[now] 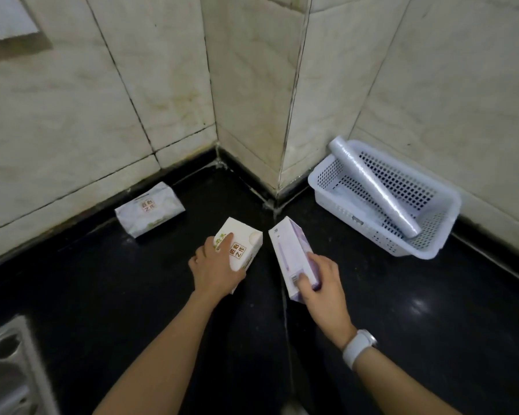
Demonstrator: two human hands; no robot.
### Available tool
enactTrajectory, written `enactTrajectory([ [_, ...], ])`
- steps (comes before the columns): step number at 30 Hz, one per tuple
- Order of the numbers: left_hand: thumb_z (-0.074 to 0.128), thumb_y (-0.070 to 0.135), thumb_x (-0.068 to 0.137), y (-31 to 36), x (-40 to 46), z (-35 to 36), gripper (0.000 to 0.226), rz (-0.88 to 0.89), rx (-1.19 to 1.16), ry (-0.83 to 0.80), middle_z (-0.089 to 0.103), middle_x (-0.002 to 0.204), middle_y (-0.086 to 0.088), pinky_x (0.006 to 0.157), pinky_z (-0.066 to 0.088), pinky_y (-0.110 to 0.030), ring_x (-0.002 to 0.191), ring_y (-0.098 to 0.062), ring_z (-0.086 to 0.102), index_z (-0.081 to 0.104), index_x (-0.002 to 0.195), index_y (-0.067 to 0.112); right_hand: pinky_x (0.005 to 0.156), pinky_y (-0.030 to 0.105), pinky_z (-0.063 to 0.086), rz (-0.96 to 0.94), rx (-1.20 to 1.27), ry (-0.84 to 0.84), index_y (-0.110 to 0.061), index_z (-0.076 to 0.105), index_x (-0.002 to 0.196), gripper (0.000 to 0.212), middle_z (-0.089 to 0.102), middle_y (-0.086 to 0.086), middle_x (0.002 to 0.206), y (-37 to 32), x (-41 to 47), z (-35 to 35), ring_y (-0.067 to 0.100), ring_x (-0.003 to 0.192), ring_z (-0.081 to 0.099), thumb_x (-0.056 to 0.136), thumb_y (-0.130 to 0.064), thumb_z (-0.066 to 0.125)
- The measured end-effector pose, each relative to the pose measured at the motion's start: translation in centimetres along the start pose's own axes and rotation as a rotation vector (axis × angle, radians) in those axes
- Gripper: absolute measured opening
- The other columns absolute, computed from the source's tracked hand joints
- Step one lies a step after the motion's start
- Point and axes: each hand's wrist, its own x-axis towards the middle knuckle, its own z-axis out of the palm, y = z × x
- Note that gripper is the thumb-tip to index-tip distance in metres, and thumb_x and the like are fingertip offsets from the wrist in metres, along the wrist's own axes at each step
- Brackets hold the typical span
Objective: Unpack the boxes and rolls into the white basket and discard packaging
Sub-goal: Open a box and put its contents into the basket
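My left hand point(213, 268) grips a white box with green and red print point(246, 241) just above the black counter. My right hand point(321, 280) holds a long white and purple box point(288, 250) by its near end, tilted on edge. The two boxes sit side by side, a small gap apart. The white perforated basket point(441, 235) stands at the right against the wall. A clear plastic roll point(375, 187) lies slanted in the basket, its upper end resting over the far rim. A soft white tissue pack point(150, 209) lies at the back left by the wall.
The black counter point(132, 295) runs into a tiled corner, with a wall pillar point(267, 115) jutting out between the tissue pack and the basket. A metal rack or drain point(6, 369) shows at the lower left edge. A white watch is on my right wrist.
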Motion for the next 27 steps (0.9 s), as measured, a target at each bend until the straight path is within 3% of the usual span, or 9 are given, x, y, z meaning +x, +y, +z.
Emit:
enactTrajectory([
  [5, 0.056, 0.048, 0.082, 0.3, 0.4, -0.9, 0.08, 0.1, -0.07, 0.013, 0.001, 0.157, -0.009, 0.115, 0.002, -0.055, 0.144, -0.03, -0.002, 0.012, 0.146, 0.028, 0.089, 0.025, 0.04, 0.027, 0.06, 0.125, -0.018, 0.048, 0.114, 0.037, 0.042, -0.002, 0.119, -1.4, 0.9, -0.3, 0.005, 0.101, 0.046, 0.082, -0.023, 0.064],
  [8, 0.061, 0.041, 0.082, 1.6, -1.3, -2.0, 0.079, 0.28, -0.295, 0.085, 0.004, 0.157, -0.003, 0.118, 0.004, -0.047, 0.145, -0.023, -0.002, 0.015, 0.145, 0.028, 0.092, 0.024, 0.038, 0.046, 0.12, 0.219, -0.018, 0.047, 0.117, 0.043, 0.042, -0.001, 0.118, -2.0, 0.8, -0.8, 0.011, 0.106, 0.046, 0.08, -0.02, 0.067],
  [10, 0.063, 0.038, 0.082, 2.3, -2.6, -2.8, 0.078, 0.372, -0.43, 0.036, 0.006, 0.157, 0.001, 0.118, 0.008, -0.042, 0.145, -0.018, 0.0, 0.016, 0.144, 0.032, 0.094, 0.027, 0.039, 0.06, 0.174, 0.29, -0.018, 0.047, 0.119, 0.044, 0.044, -0.001, 0.118, -2.2, 0.6, -1.5, 0.014, 0.107, 0.048, 0.08, -0.018, 0.067],
  [13, 0.066, 0.034, 0.081, 3.2, -3.8, -3.0, 0.08, 0.385, -0.581, -0.124, 0.007, 0.155, 0.008, 0.116, 0.018, -0.038, 0.142, -0.01, 0.008, 0.016, 0.143, 0.038, 0.088, 0.027, 0.045, 0.074, 0.291, 0.338, -0.021, 0.053, 0.112, 0.034, 0.053, 0.0, 0.114, -2.4, 0.2, -3.1, 0.014, 0.1, 0.054, 0.081, -0.018, 0.065],
  [16, 0.066, 0.028, 0.083, 4.3, -4.8, -3.0, 0.075, 0.202, -0.888, -0.272, 0.025, 0.148, 0.01, 0.105, 0.035, -0.032, 0.129, -0.005, 0.031, 0.021, 0.142, 0.035, 0.074, 0.013, 0.048, 0.075, 0.442, 0.385, -0.022, 0.059, 0.098, 0.015, 0.059, -0.002, 0.1, -2.5, -0.6, -5.1, 0.006, 0.089, 0.056, 0.084, -0.016, 0.06],
  [19, 0.058, 0.024, 0.088, 4.9, -5.8, -3.1, 0.053, 0.097, -1.155, -0.478, 0.052, 0.134, 0.002, 0.095, 0.049, -0.033, 0.111, -0.012, 0.058, 0.038, 0.137, 0.023, 0.089, 0.029, 0.048, 0.134, 0.606, 0.431, -0.025, 0.061, 0.092, 0.009, 0.061, -0.002, 0.096, -1.3, -1.2, -6.3, 0.013, 0.092, 0.057, 0.088, -0.02, 0.055],
  [22, 0.062, 0.021, 0.086, 5.5, -6.7, -3.4, 0.04, 0.176, -1.127, -0.375, 0.062, 0.121, 0.005, 0.091, 0.052, -0.03, 0.105, -0.009, 0.062, 0.053, 0.124, 0.022, 0.1, 0.041, 0.043, 0.22, 0.613, 0.397, -0.022, 0.061, 0.1, 0.015, 0.061, 0.003, 0.111, 0.0, -1.8, -6.8, 0.02, 0.106, 0.055, 0.091, -0.023, 0.05],
  [25, 0.072, 0.015, 0.077, 5.9, -7.5, -3.8, 0.054, 0.292, -0.993, -0.232, 0.057, 0.118, 0.013, 0.08, 0.052, -0.014, 0.104, 0.0, 0.057, 0.05, 0.125, 0.028, 0.097, 0.03, 0.038, 0.273, 0.423, 0.286, -0.009, 0.056, 0.117, 0.026, 0.056, 0.012, 0.126, 0.6, -2.2, -6.9, 0.017, 0.11, 0.05, 0.092, -0.011, 0.047],
  [27, 0.074, 0.02, 0.075, 6.1, -8.0, -3.9, 0.064, 0.42, -0.805, -0.188, 0.052, 0.122, 0.017, 0.083, 0.05, -0.013, 0.106, -0.002, 0.055, 0.044, 0.129, 0.034, 0.097, 0.028, 0.038, 0.234, 0.287, 0.198, -0.01, 0.052, 0.122, 0.032, 0.055, 0.012, 0.128, 0.6, -2.6, -6.7, 0.016, 0.111, 0.05, 0.09, -0.007, 0.049],
])
